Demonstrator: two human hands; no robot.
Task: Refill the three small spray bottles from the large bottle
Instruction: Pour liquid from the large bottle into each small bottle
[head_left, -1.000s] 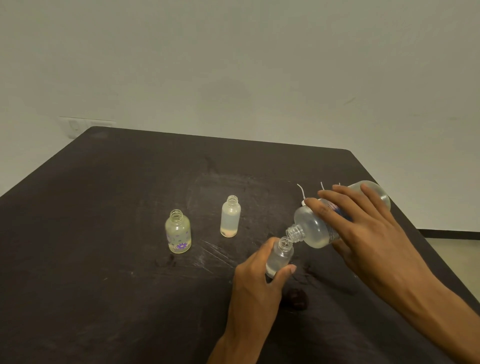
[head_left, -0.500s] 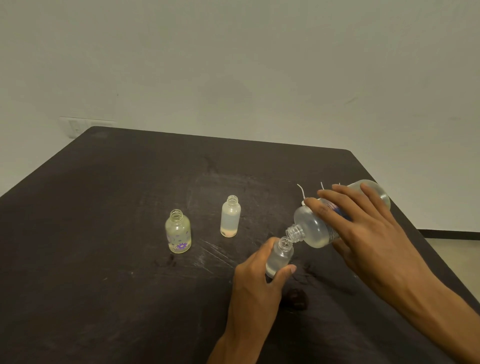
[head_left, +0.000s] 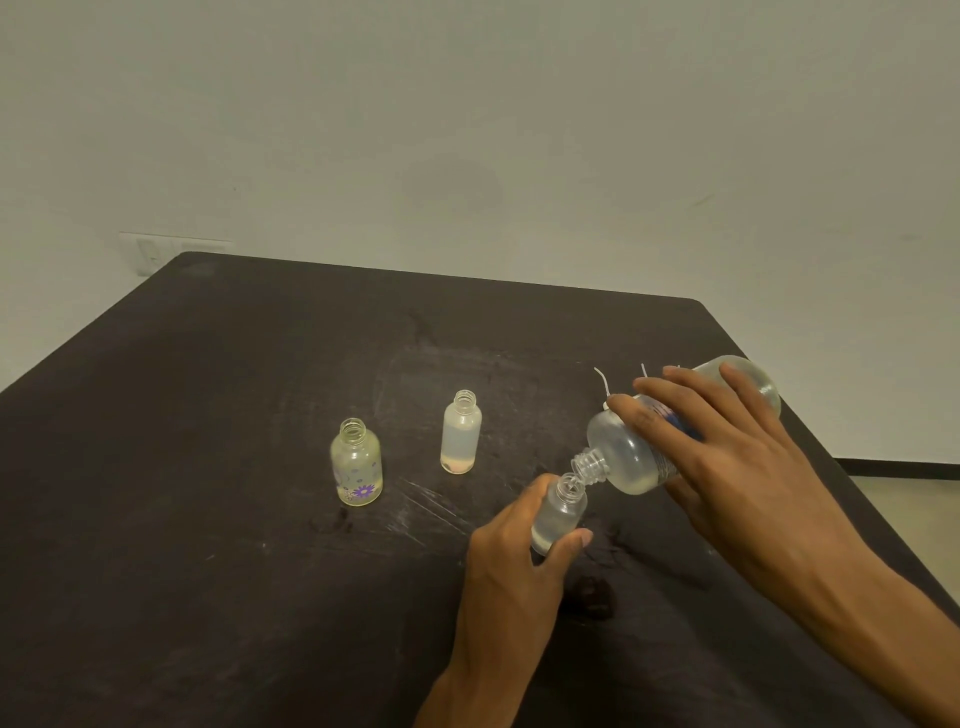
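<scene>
1. The pour into the first small bottle looks to be under way: the large bottle (head_left: 675, 426) is tipped with its neck down and to the left, its threaded mouth right at the open mouth of the clear small bottle (head_left: 558, 514), touching or nearly so.
2. That small bottle shows only a little liquid near its base, so I'd judge this fill has a good way to go.
3. Two more wait uncapped and upright on the dark worktop (head_left: 208, 467), well to the left: a floral-printed bottle (head_left: 357, 464) and, just behind and to its right, a frosted bottle (head_left: 461, 434). Each holds only a shallow layer at the bottom, so both still seem to need refilling.
4. The left hand (head_left: 511, 561) wraps the clear small bottle, thumb pressed on its near side and fingers curled behind, holding it slightly tilted toward the pour.
5. The right hand (head_left: 727, 467) grips the large bottle from above, fingers spread over its body, thumb underneath and out of sight.
6. Thin white tubes (head_left: 602, 379) poke up behind the large bottle, probably the removed sprayers; I can't see them whole.
</scene>
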